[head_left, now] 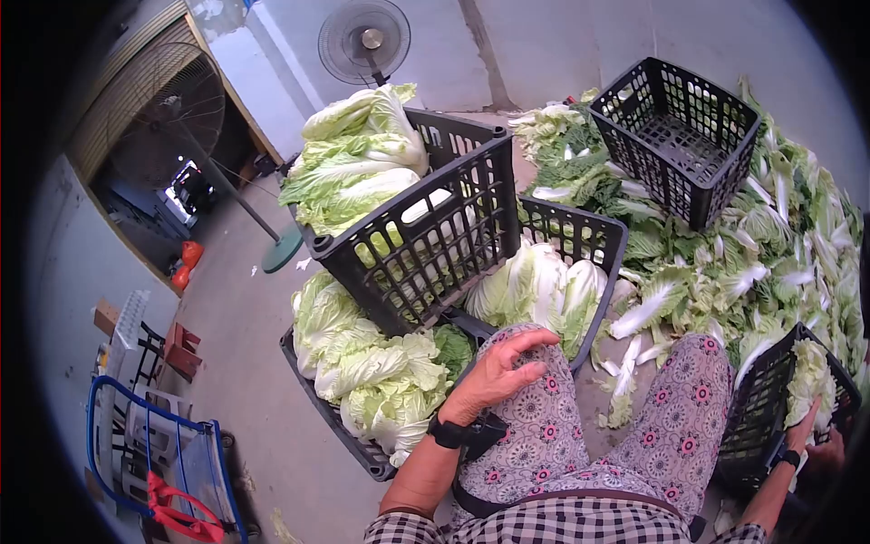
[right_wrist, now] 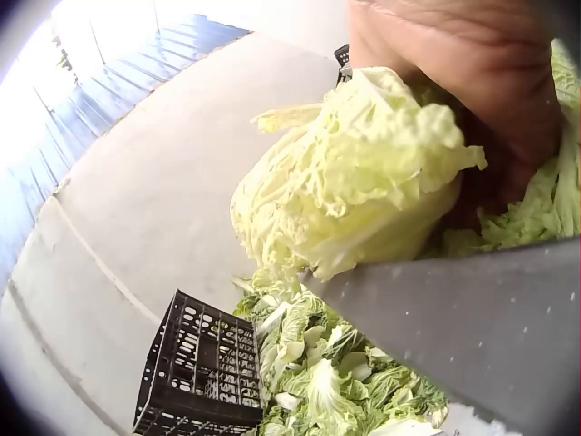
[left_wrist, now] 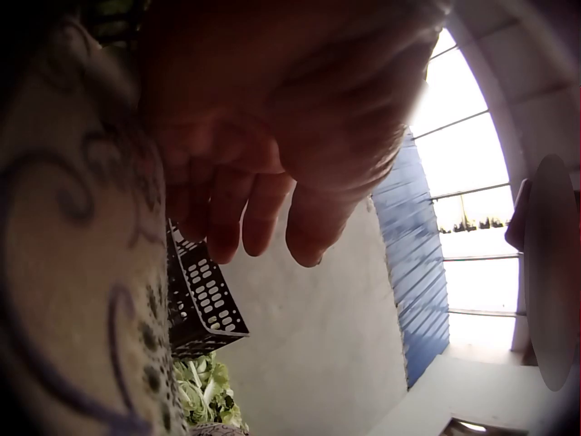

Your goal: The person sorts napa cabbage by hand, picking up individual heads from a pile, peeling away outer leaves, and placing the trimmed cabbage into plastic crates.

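In the head view my left hand (head_left: 503,370) is over the patterned cloth of my left knee, fingers loosely bent and holding nothing. The left wrist view shows the same hand (left_wrist: 272,154) with fingers relaxed beside the cloth. At the far right, my right hand (head_left: 802,433) grips a pale cabbage (head_left: 809,385) at a black crate (head_left: 757,408). In the right wrist view that cabbage (right_wrist: 349,186) lies against the hand (right_wrist: 481,82), its fingertips hidden. A broad grey flat thing with droplets (right_wrist: 454,318), perhaps a blade, crosses below.
Stacked black crates (head_left: 417,245) hold whole cabbages (head_left: 381,390) at the left front. An empty black crate (head_left: 675,136) sits on a wide heap of loose leaves (head_left: 761,245). Fans (head_left: 364,41), a blue trolley (head_left: 195,453) and a red stool (head_left: 181,352) stand farther off.
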`<state>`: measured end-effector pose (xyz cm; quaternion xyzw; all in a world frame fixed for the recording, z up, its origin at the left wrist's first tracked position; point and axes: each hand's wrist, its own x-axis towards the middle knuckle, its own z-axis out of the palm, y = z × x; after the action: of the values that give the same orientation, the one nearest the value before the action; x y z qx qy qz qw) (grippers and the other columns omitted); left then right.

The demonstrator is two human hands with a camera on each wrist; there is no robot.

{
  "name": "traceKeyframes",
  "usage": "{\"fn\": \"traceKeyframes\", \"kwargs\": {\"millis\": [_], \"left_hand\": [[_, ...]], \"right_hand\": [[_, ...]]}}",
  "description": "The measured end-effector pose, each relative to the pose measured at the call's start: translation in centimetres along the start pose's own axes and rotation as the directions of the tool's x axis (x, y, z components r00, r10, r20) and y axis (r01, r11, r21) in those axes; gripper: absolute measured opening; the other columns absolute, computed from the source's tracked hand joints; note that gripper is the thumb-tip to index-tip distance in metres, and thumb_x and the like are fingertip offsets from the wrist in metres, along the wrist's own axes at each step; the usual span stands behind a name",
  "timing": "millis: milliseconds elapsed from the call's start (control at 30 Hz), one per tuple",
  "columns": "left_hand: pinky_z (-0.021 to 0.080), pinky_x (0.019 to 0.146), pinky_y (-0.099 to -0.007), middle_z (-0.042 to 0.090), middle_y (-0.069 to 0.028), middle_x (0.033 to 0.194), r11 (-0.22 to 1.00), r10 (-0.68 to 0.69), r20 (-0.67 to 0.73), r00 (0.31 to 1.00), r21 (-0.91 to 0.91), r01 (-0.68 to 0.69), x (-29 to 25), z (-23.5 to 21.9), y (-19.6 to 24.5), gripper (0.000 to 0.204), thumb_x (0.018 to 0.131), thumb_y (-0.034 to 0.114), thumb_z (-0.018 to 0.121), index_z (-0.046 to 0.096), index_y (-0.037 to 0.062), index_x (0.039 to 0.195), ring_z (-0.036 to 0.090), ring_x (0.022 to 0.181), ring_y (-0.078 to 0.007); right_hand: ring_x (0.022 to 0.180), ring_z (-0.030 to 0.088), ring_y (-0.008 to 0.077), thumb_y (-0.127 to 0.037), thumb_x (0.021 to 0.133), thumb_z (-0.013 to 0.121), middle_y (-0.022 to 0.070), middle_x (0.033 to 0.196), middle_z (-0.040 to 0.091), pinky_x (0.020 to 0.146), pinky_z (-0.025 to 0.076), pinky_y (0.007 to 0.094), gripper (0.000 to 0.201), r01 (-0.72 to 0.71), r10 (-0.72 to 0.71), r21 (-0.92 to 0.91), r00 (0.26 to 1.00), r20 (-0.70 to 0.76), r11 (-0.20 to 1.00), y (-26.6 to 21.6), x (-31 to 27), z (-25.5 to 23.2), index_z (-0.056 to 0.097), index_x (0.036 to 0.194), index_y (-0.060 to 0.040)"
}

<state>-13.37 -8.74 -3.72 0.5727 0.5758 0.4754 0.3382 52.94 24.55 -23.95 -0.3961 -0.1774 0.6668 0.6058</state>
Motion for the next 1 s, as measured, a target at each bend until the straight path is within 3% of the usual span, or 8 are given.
{"fn": "traceKeyframes", "kwargs": {"millis": [167,300,500,600,667,733,800,1000], "left_hand": [[0.034,0.102,-0.0328,0.053,-0.0092,0.123,1.0,0.01,0.006,1.0,0.0,-0.01,0.0,-0.1,-0.2,0.044,0.086,0.024,0.06,0.052,0.0015,0.123,0.048,0.117,-0.0194],[0.035,0.1,-0.0325,0.054,-0.0089,0.122,0.999,0.011,0.005,1.0,-0.049,-0.011,0.1,-0.1,-0.4,0.044,0.086,0.025,0.06,0.052,0.0014,0.123,0.048,0.115,-0.0185],[0.036,0.099,-0.0319,0.055,-0.0098,0.121,0.999,0.037,-0.023,0.999,-0.025,-0.038,-0.2,0.0,-0.3,0.043,0.086,0.026,0.059,0.052,0.0036,0.122,0.05,0.114,-0.0203],[0.036,0.1,-0.0326,0.054,-0.0098,0.122,1.0,0.013,-0.011,1.0,-0.01,-0.013,0.1,0.0,0.0,0.044,0.086,0.026,0.06,0.053,0.0023,0.122,0.049,0.116,-0.0195],[0.037,0.099,-0.0327,0.055,-0.0104,0.121,0.997,0.014,0.004,1.0,0.074,-0.014,0.1,-0.1,0.3,0.044,0.086,0.027,0.06,0.053,0.003,0.121,0.05,0.115,-0.0205],[0.038,0.098,-0.0327,0.055,-0.0109,0.121,0.987,0.047,0.014,0.999,0.151,-0.048,0.2,-0.1,0.2,0.043,0.085,0.027,0.06,0.054,0.0035,0.121,0.051,0.115,-0.0214],[0.038,0.098,-0.0329,0.056,-0.0113,0.12,0.979,0.062,0.02,0.998,0.192,-0.065,0.6,0.0,0.3,0.043,0.085,0.027,0.06,0.054,0.0035,0.12,0.051,0.115,-0.0221],[0.036,0.1,-0.0339,0.056,-0.0113,0.119,0.989,0.032,0.022,0.999,0.144,-0.035,0.8,0.1,0.1,0.043,0.085,0.026,0.06,0.054,0.0028,0.12,0.051,0.116,-0.024]], "right_hand": [[0.102,0.059,0.0202,-0.051,0.09,0.049,0.0063,0.122,0.057,0.088,0.047,0.0315,0.06,0.163,-0.118,-0.206,0.97,0.213,0.965,-0.2,3.8,-5.6,0.048,0.129,-0.0053],[0.114,0.044,0.0197,0.006,0.085,0.048,0.0093,0.14,0.032,0.094,0.039,0.0259,0.074,0.573,-0.46,-0.756,0.79,0.405,0.317,0.5,0.2,-3.9,0.012,0.147,-0.0131],[0.115,0.049,0.0216,-0.02,0.093,0.047,0.0102,0.134,0.045,0.096,0.041,0.0303,0.051,0.406,-0.348,-0.328,0.911,0.222,0.853,0.7,3.6,-6.3,0.032,0.14,-0.0063],[0.108,0.055,0.0221,-0.037,0.094,0.046,0.0079,0.125,0.054,0.091,0.046,0.0322,0.048,0.418,-0.378,-0.31,0.907,0.184,0.854,0.1,6.1,-8.7,0.046,0.129,-0.0051],[0.1,0.06,0.0214,-0.042,0.091,0.051,0.0055,0.117,0.059,0.083,0.05,0.0339,0.049,0.038,-0.029,-0.064,0.989,0.143,0.997,-0.6,3.3,-3.3,0.052,0.123,-0.0059],[0.109,0.054,0.022,-0.031,0.09,0.055,0.0076,0.124,0.054,0.089,0.046,0.0327,0.047,0.234,-0.182,-0.294,0.964,0.193,0.927,0.4,0.9,-4.0,0.046,0.128,-0.0054],[0.114,0.052,0.0218,-0.033,0.093,0.051,0.0076,0.127,0.052,0.091,0.045,0.0336,0.043,-0.075,0.072,-0.013,0.989,-0.132,0.997,-0.3,-4.5,1.5,0.047,0.127,-0.0065],[0.117,0.05,0.0195,-0.022,0.097,0.044,0.0083,0.135,0.045,0.095,0.045,0.0315,0.04,0.042,0.031,0.304,0.972,-0.232,0.952,-0.4,-11.6,11.3,0.041,0.133,-0.0057]]}}
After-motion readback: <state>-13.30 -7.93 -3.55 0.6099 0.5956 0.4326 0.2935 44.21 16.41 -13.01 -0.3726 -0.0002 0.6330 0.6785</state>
